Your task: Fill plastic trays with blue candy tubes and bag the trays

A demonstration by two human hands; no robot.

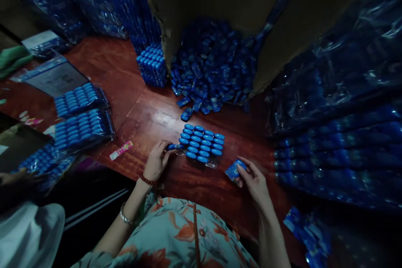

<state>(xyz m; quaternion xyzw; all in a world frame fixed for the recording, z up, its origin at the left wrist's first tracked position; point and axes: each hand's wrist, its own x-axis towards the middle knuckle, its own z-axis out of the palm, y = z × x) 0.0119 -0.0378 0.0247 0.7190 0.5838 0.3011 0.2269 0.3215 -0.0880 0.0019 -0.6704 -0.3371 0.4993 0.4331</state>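
Observation:
A block of small blue packs (202, 143), set in rows with their rounded light-blue ends up, stands on the reddish-brown table in front of me. My left hand (156, 160) is at its left side, fingers closed on one small blue pack (175, 147) that reaches the block's edge. To the right of the block, apart from it, my right hand (253, 178) grips a flat blue pack (233, 170) with a printed face between thumb and fingers. What the packs contain cannot be made out.
Behind the block, loose blue packs (216, 63) spill from a cardboard box (276, 58). Bagged packs (81, 130) lie at left, near a pink-and-white strip (121, 150). High wrapped stacks (339, 155) stand at right. Another person's hand (14, 177) is at far left.

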